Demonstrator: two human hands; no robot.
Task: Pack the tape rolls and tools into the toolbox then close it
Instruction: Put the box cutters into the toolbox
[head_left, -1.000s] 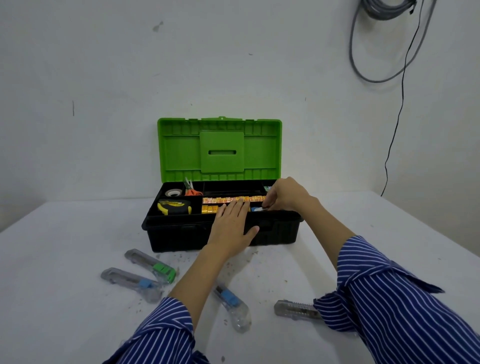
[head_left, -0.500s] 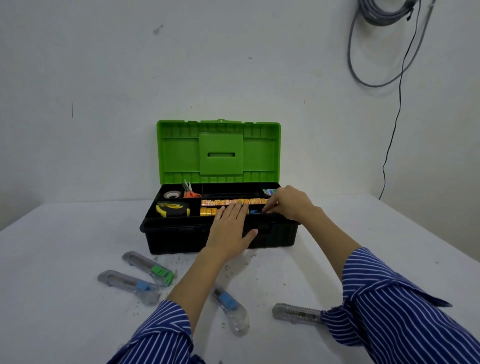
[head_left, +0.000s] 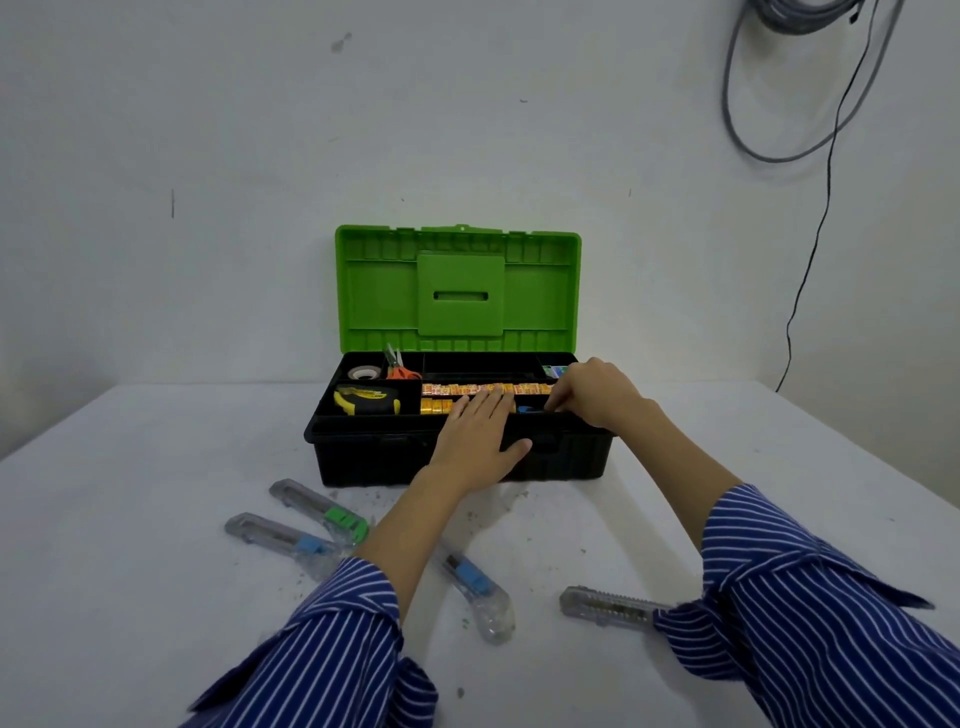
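white tabletop (head_left: 156, 493) — toolbox (head_left: 374, 462) open at 12 o'clock; left hand (head_left: 480, 441) flat on its front rim, right hand (head_left: 592, 395) pinching inside — object unclear.

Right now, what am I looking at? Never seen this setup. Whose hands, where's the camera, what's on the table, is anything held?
There is no robot: a person in a striped shirt wears a camera on the head, looking forward and down at their own hands. On the white table stands a black toolbox with its green lid upright. Inside are a tape measure, scissors, a grey tape roll and rows of yellow tape rolls. The left hand lies flat over the front edge. The right hand has its fingers curled at the tray; whether it holds anything is hidden. Four box cutters lie in front, unpacked.
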